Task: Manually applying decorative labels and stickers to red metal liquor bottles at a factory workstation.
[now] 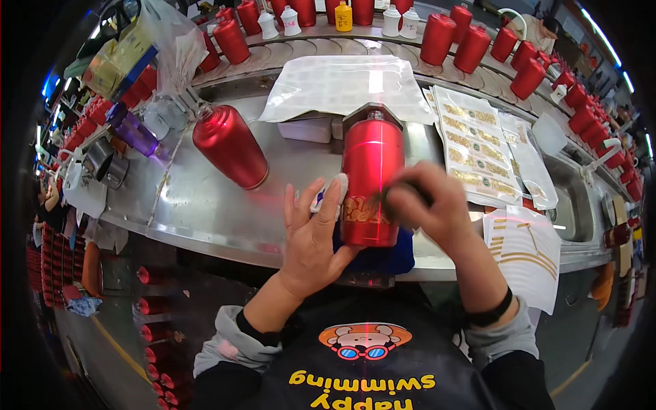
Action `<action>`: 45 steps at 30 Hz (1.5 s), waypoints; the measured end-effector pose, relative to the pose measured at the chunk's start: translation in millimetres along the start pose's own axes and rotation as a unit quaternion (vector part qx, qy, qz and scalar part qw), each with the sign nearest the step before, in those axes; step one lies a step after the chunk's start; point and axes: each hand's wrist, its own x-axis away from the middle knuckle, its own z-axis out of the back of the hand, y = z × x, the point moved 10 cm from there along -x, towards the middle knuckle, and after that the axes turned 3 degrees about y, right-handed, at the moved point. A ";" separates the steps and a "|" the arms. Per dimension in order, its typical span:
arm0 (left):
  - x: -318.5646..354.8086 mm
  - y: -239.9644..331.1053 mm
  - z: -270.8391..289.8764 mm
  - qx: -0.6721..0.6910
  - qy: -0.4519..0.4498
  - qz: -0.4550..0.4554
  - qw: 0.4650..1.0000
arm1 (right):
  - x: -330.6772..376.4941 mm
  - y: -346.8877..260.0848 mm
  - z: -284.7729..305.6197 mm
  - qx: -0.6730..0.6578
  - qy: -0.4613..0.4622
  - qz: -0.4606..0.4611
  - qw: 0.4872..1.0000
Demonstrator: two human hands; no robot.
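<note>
A red bottle with a narrow clear neck lies in front of me, its base toward me. A gold patterned band runs around its lower part. Beside its lower left edge is my left hand, fingers stretched and spread, thumb near the base. A white covering sits on one fingertip, and something small, white and blue shows between the fingers. Smeared by motion, my right hand is closed around a dark pad-like object at the bottle's right side, by the band. Its exact kind is unclear.
Another red bottle stands to the left on the metal bench. Sheets of gold decals lie at the right, beside a sink. A paper with gold strips overhangs the front edge. Beyond, a conveyor carries red bottles.
</note>
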 end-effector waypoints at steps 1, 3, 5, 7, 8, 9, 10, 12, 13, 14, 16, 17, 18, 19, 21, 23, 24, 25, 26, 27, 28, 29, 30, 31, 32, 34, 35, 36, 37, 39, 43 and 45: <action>-0.1 0.6 3.3 0.006 0.011 -0.002 1.000 | -1.4 -4.8 24.1 0.056 0.123 0.007 0.991; -1.4 2.6 3.8 0.014 0.010 -0.013 1.000 | 14.1 -57.2 12.9 0.185 0.122 0.254 0.942; -3.1 -1.5 3.0 0.042 0.020 0.009 0.999 | 33.9 -65.8 -26.7 0.020 -0.121 0.303 0.945; -2.9 -9.0 1.2 0.074 0.023 0.048 0.996 | 26.8 -40.0 -29.7 -0.084 -0.163 0.159 0.970; -3.5 -9.9 -0.4 0.071 0.016 0.046 0.996 | 12.9 -10.0 -12.1 -0.048 -0.055 0.038 0.997; -3.6 -8.1 -2.0 0.069 0.010 0.033 0.997 | 9.7 11.2 12.3 -0.033 0.072 -0.049 0.996; -3.4 -11.3 -0.5 0.069 0.015 0.043 0.997 | 8.2 0.7 21.7 0.097 0.109 0.011 0.989; -2.2 -2.4 1.2 0.012 0.014 -0.006 1.000 | 3.1 -4.8 -1.0 0.043 -0.004 0.058 0.997; -1.7 -0.7 -0.3 0.004 0.003 -0.017 1.000 | 6.1 -16.6 -20.2 -0.026 -0.107 0.107 0.988; -2.0 -2.4 -0.5 0.025 0.007 -0.006 1.000 | -0.7 -9.8 -14.3 0.051 -0.053 0.088 0.993; -1.9 -4.3 1.1 0.044 0.021 0.001 0.999 | -6.4 -9.8 10.0 0.084 0.080 0.073 0.991; -1.4 -11.5 -0.8 0.061 0.019 0.039 0.997 | -7.3 -12.8 14.2 0.123 0.103 0.075 0.984; 0.2 -17.2 -3.0 0.082 0.009 0.068 0.994 | -6.6 -15.1 -11.4 0.055 -0.022 0.090 0.994; 0.5 -20.2 -2.9 0.079 0.013 0.080 0.994 | -1.7 -20.5 -30.9 -0.020 -0.132 0.102 0.986; 0.5 -10.5 -4.0 0.021 0.000 0.021 1.000 | -10.8 -8.8 -5.3 0.076 0.012 0.047 0.996; 1.2 -11.2 -2.6 0.029 0.006 0.023 0.999 | -9.2 -12.3 16.3 0.146 0.119 0.051 0.981; 0.9 -11.4 0.1 0.046 0.022 0.027 0.998 | -9.1 -3.3 -0.7 0.006 0.031 0.013 0.999; 0.5 -10.6 -3.7 0.038 0.002 0.026 0.999 | -5.6 -12.7 -20.8 -0.025 -0.074 0.053 0.996; -0.1 -16.6 -6.6 0.061 -0.006 0.059 0.996 | -7.8 -7.0 -12.9 0.027 -0.028 0.033 0.999; 0.0 -21.5 -14.2 0.083 -0.031 0.093 0.992 | -8.3 -7.5 -8.8 0.073 -0.002 0.035 0.997; 0.2 -22.1 -13.3 0.080 -0.031 0.095 0.992 | -8.3 -11.1 10.3 0.103 0.091 0.048 0.989; -1.1 -22.3 -8.5 0.084 -0.001 0.096 0.992 | -7.2 -13.6 15.8 0.156 0.119 0.051 0.979; -0.3 -17.9 -7.4 0.071 -0.002 0.077 0.994 | -8.8 -9.6 -2.1 0.063 0.021 0.040 0.997; 0.3 -14.9 -4.4 0.064 0.007 0.061 0.996 | -5.3 -13.7 -17.9 -0.054 -0.068 0.040 0.995; -0.4 -13.4 -3.6 0.059 0.018 0.050 0.997 | -4.1 -13.8 -31.4 -0.024 -0.128 0.039 0.991; 1.6 -17.2 -8.0 0.067 0.008 0.064 0.996 | -8.2 -21.4 -7.4 0.089 0.013 0.065 0.994; 3.7 -22.0 -8.5 0.072 0.016 0.088 0.993 | -6.2 -29.6 13.3 0.192 0.137 0.080 0.968; 4.2 -26.9 -9.8 0.074 0.017 0.100 0.992 | 0.4 -43.0 2.2 0.234 0.105 0.134 0.957; 3.8 -27.8 -17.0 0.080 -0.007 0.097 0.992 | 11.1 -62.4 -17.0 0.239 0.046 0.239 0.940; 4.2 -30.2 -23.4 0.091 -0.032 0.093 0.991 | 35.0 -75.7 -50.4 0.097 -0.144 0.306 0.936; 5.9 -26.0 -19.6 0.012 -0.026 0.069 0.997 | 21.7 -42.9 -7.0 0.178 0.077 0.115 0.974; 7.1 -32.2 -23.6 0.065 -0.036 0.115 0.991 | 33.7 -58.0 -37.9 0.135 -0.072 0.227 0.962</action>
